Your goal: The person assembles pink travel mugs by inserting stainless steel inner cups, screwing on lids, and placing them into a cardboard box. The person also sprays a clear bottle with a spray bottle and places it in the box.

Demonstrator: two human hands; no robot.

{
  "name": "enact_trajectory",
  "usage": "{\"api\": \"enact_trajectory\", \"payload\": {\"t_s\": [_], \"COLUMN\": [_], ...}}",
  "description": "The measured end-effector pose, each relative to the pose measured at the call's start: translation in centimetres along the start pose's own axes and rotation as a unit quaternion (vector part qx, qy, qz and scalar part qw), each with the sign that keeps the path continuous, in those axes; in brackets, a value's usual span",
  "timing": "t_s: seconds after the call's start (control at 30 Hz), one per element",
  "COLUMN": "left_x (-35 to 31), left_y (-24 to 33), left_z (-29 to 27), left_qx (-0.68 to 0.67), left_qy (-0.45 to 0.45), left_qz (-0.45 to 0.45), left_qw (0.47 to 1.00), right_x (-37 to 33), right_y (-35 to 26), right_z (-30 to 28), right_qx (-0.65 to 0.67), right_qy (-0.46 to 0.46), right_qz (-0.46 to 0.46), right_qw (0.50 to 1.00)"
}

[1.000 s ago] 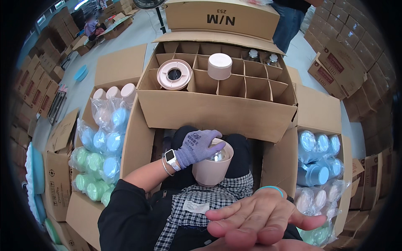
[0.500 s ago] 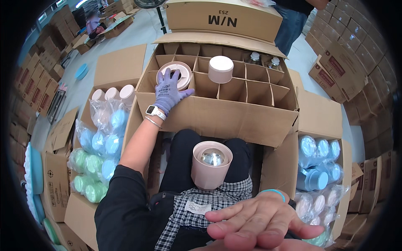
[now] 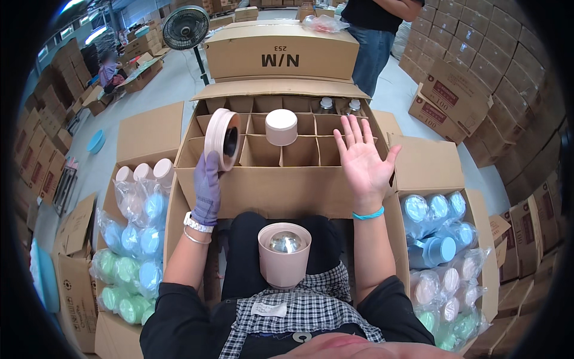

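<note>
In my left hand [image 3: 207,188], which wears a purple-grey glove, a pale pink round collar [image 3: 215,140] with a dark hole is held up on edge. My right hand [image 3: 366,164] is bare and raised palm up, fingers spread, with nothing in it. Between my thighs a pale pink vessel [image 3: 283,266] stands upright; a shiny silvery dome [image 3: 285,242] shows inside its open top. Ahead is a cardboard box with dividers [image 3: 269,182]. A pink cup-shaped cap [image 3: 281,125] rests on the dividers, between my hands.
Two bottles with white tops [image 3: 354,106] sit in the divided box's far right cells. Open cartons on the left [image 3: 149,131] and right [image 3: 427,164] hold bagged blue, green and pink pieces. Behind are a closed carton [image 3: 281,54], a fan [image 3: 186,27] and a standing person [image 3: 371,45].
My left hand has lifted the pink collar off the divided box and tipped it on edge. My right hand has moved from close to the camera out to the box's right side. The view has shifted.
</note>
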State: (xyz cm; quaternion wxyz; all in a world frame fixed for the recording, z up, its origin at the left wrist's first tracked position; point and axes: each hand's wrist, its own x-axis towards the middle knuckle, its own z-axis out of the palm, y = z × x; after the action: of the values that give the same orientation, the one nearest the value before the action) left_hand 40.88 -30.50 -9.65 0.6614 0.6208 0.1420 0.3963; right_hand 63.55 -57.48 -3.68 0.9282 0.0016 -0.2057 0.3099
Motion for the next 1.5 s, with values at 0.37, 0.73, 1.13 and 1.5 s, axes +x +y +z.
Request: {"api": "enact_trajectory", "payload": {"t_s": [0.37, 0.73, 1.13, 1.5], "left_x": [-6.5, -8.8, -9.1, -10.0], "left_y": [4.6, 3.6, 3.8, 5.0], "left_z": [8.6, 9.4, 9.0, 7.7], "left_qx": [-0.244, -0.173, 0.061, -0.202], "left_qy": [-0.14, -0.105, -0.12, -0.101], "left_qz": [-0.152, -0.12, 0.032, -0.187], "left_qw": [0.948, 0.972, 0.99, 0.956], "right_x": [-4.2, -3.7, -5.8, -7.0], "right_y": [9.5, 7.6, 8.2, 8.2], "right_z": [3.4, 0.6, 0.3, 1.8], "right_qx": [-0.794, -0.81, -0.651, -0.799], "right_qy": [-0.19, -0.088, -0.059, -0.351], "right_qz": [-0.229, -0.045, 0.008, -0.186], "right_qw": [0.531, 0.578, 0.756, 0.451]}}
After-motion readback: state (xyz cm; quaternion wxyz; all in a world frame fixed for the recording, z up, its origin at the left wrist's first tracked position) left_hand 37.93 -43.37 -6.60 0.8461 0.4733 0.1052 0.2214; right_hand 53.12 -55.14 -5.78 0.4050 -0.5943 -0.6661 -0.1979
